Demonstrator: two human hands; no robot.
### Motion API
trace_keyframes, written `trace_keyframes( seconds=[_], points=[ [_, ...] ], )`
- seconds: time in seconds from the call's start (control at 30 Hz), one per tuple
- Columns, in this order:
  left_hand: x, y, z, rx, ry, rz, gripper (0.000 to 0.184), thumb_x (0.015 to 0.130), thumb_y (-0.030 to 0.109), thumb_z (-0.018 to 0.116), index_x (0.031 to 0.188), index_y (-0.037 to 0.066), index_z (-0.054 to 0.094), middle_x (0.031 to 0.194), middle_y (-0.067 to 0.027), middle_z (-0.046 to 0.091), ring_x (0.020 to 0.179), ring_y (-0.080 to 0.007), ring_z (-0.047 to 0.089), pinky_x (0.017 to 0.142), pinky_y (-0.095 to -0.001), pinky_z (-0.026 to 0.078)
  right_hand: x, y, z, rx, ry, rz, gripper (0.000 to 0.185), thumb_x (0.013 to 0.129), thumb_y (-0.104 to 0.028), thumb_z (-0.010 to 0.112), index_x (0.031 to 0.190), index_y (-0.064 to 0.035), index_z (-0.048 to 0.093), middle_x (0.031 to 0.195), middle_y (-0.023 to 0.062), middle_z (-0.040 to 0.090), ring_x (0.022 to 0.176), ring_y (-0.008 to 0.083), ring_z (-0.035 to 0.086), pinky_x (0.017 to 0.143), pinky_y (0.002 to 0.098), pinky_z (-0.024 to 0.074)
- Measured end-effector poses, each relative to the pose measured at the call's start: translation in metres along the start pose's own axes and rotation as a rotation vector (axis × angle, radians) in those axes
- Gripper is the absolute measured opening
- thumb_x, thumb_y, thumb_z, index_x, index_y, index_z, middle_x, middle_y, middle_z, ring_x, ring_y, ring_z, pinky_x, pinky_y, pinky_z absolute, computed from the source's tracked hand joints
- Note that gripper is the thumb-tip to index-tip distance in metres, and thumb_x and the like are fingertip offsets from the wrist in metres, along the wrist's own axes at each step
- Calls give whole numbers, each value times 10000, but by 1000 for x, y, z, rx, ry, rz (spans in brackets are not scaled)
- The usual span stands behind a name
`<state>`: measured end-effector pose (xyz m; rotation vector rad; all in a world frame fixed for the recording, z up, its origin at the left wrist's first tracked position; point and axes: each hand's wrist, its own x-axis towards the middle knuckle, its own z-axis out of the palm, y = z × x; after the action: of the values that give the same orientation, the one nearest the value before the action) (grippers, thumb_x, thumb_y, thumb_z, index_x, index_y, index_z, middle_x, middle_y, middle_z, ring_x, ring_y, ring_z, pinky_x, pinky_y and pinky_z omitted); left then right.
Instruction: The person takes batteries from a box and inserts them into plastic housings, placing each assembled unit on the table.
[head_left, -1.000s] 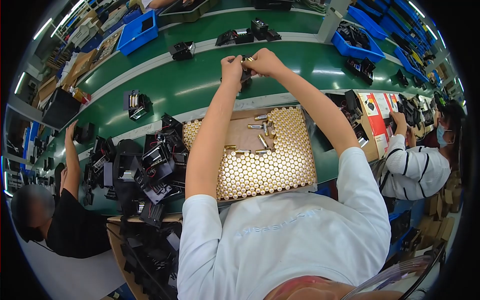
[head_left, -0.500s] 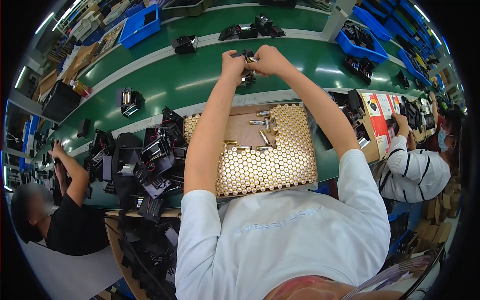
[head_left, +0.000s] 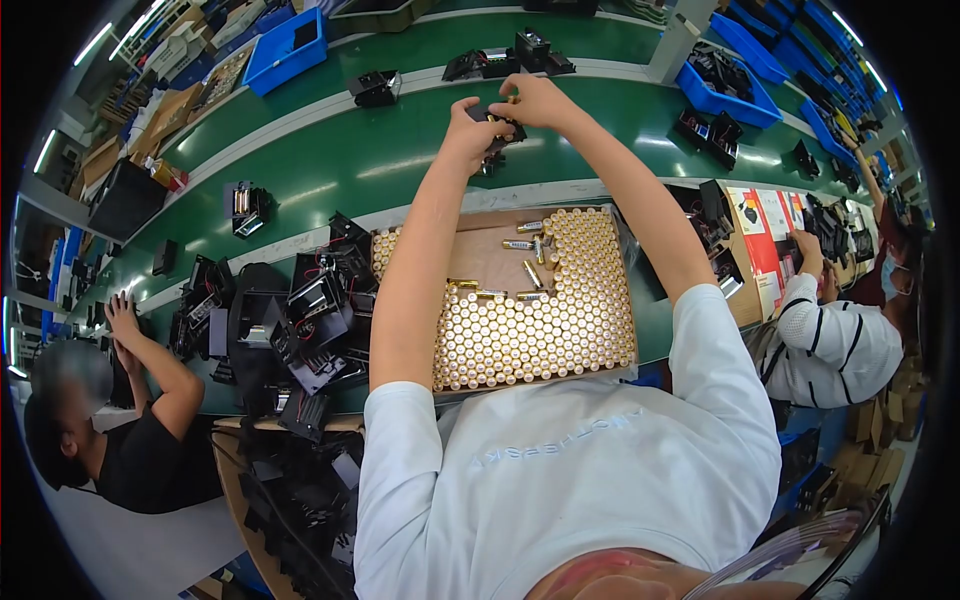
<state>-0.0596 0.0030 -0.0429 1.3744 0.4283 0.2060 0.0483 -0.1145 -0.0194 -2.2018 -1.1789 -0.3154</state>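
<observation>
Over the green bench, my left hand (head_left: pixel 468 133) grips a small black battery case (head_left: pixel 512 131) with its thumb across it. Yellowish-metal batteries show in the case, partly hidden by fingers. My right hand (head_left: pixel 536 103) is at the case's upper right side, its fingers curled and thumb against the case; part of its grip is hidden. Another black case (head_left: pixel 488 166) lies on the bench just below. Between my forearms stands a shallow carton (head_left: pixel 490 250) packed with upright batteries (head_left: pixel 530 340). Several loose batteries (head_left: pixel 531 274) lie on its bare cardboard bottom.
Black cases with wires (head_left: pixel 318 310) are heaped left of the carton. More cases (head_left: pixel 375 88) sit along the green bench (head_left: pixel 330 150). A blue bin (head_left: pixel 728 90) holds black parts at upper right. A person in black (head_left: pixel 150 455) works at left; another in white (head_left: pixel 835 340) at right.
My right hand has shifted slightly up, and its thumb and forefinger have spread. The black case has tilted in my left hand. At left, the co-worker's hand has moved and its fingers are spread.
</observation>
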Motion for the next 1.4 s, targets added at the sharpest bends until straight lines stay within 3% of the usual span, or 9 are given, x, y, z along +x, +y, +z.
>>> trace_keyframes(
  seconds=[0.2, 0.47, 0.63, 0.73, 0.8, 0.9, 1.0, 1.27, 1.4],
  points=[
    [3, -5, -2, 22, 31, 64, 765, 703, -81, 736, 1334, 97, 342, 1148, -166, 543, 885, -256, 636, 635, -393, 533, 3, 12, 7, 265, -487, 514, 617, 806, -549, 693, 568, 11, 593, 509, 103, 542, 438, 192, 503, 429, 340, 383],
    [5, -10, -13, 157, 127, 21, 697, 695, -95, 717, 1288, 79, 396, 1050, -165, 576, 905, -278, 644, 624, -394, 576, -14, 4, 23, 624, -449, 613, 480, 879, -394, 684, 571, -45, 567, 469, 21, 444, 371, 104, 334, 381, 282, 215],
    [45, 0, -45, 927, 129, 124, 565, 742, 134, 743, 1245, 12, 516, 992, -176, 640, 894, -230, 646, 755, -381, 543, -16, -22, 26, 218, -476, 438, 460, 916, -377, 603, 770, 52, 682, 624, 117, 648, 455, 186, 581, 462, 320, 479],
    [32, 48, -73, 1609, -162, 49, 539, 777, 224, 621, 1266, 10, 546, 1147, -240, 649, 1045, -351, 650, 910, -400, 506, -34, -59, 7, 192, -479, 354, 434, 916, -368, 596, 836, 46, 694, 680, 118, 676, 494, 181, 606, 501, 321, 510],
    [49, 54, -114, 1909, -243, 81, 441, 814, 178, 595, 1235, 46, 581, 1096, -155, 690, 997, -294, 670, 850, -383, 518, -53, -82, -9, 187, -618, 272, 385, 914, -345, 592, 927, 24, 699, 741, 106, 694, 560, 183, 634, 555, 332, 530],
    [-74, 145, -136, 1736, -94, 42, 542, 867, 417, 587, 1264, 48, 599, 1302, -179, 582, 1175, -326, 572, 997, -417, 438, -84, -112, -29, 158, -742, 79, 346, 900, -295, 594, 1001, 22, 690, 782, 129, 700, 650, 235, 665, 636, 355, 535],
    [-148, 169, -178, 1504, -36, 89, 388, 914, 181, 589, 1297, 154, 534, 1016, -97, 676, 858, -183, 616, 804, -331, 479, -115, -124, -44, 151, -726, -95, 321, 887, -259, 594, 1008, 26, 681, 822, 164, 698, 739, 298, 680, 711, 372, 534],
    [-265, 96, -246, 1044, 7, -470, 646, 705, -143, 594, 1302, 86, 505, 1160, -125, 623, 1102, -219, 582, 907, -349, 475, -165, -138, -43, 285, -775, 37, 323, 869, -208, 588, 1049, 54, 646, 875, 205, 685, 822, 323, 669, 758, 389, 525],
    [-277, 75, -266, 996, -126, -237, 559, 720, -152, 585, 1244, 35, 526, 1091, -91, 629, 1057, -176, 591, 876, -298, 477, -183, -150, -23, 228, -873, -122, 344, 872, -212, 566, 1094, 43, 630, 951, 212, 656, 937, 357, 631, 855, 415, 490]
  ],
)
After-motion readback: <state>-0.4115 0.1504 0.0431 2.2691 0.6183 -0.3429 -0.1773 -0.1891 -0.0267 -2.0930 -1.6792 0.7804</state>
